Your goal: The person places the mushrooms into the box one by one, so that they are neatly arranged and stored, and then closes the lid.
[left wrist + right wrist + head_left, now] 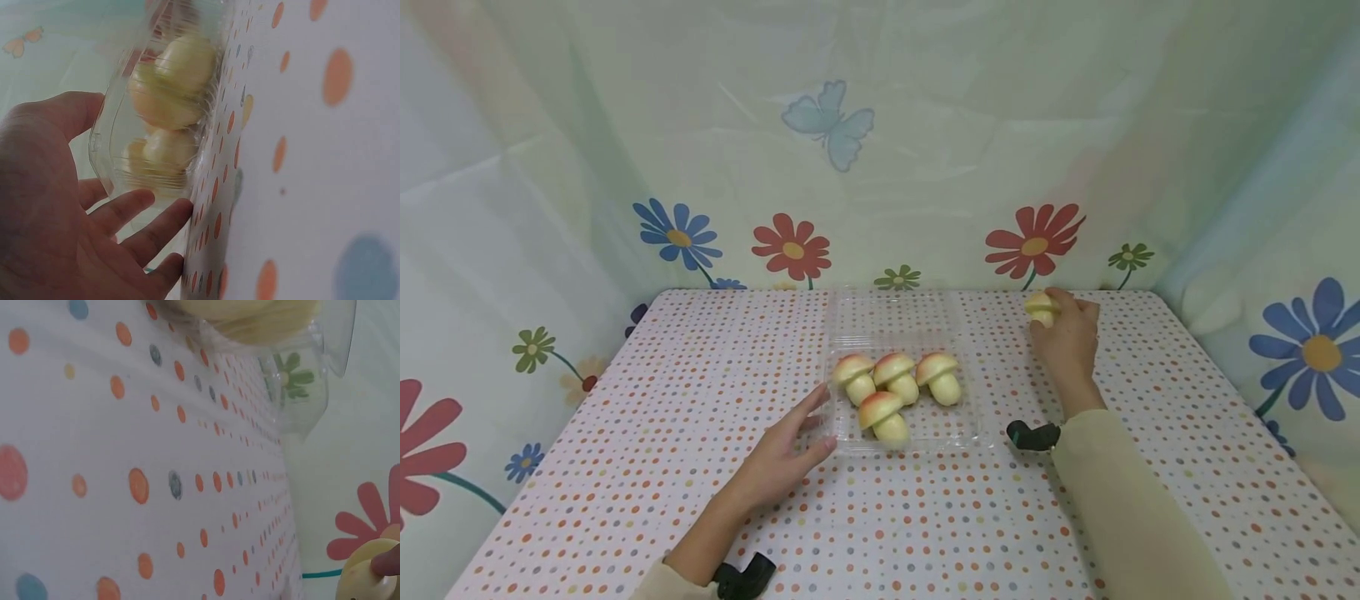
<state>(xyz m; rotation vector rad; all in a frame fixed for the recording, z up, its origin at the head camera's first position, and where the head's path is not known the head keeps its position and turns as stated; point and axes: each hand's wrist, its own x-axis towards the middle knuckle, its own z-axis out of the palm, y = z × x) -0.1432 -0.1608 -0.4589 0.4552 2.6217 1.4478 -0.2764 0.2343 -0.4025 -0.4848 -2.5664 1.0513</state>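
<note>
My right hand (1067, 337) holds a toy mushroom (1042, 307) by its side over the back right of the table. In the right wrist view, a fingertip (386, 562) presses against that mushroom (362, 578); most of the hand is out of frame. My left hand (781, 454) rests at the left side of a clear plastic clamshell box (951, 429), its fingers spread loosely along the wall. Several mushrooms with reddish-yellow caps (883, 408) lie inside. Through the box wall (103, 144) in the left wrist view, their pale shapes (175, 94) show beside my fingers.
The box's transparent lid (891, 312) is folded back toward the rear edge of the table. A white cloth with coloured dots (700, 367) covers the table. Behind it hangs a curtain (925, 167) printed with flowers and a butterfly. Black wrist mounts (1033, 436) sit on both arms.
</note>
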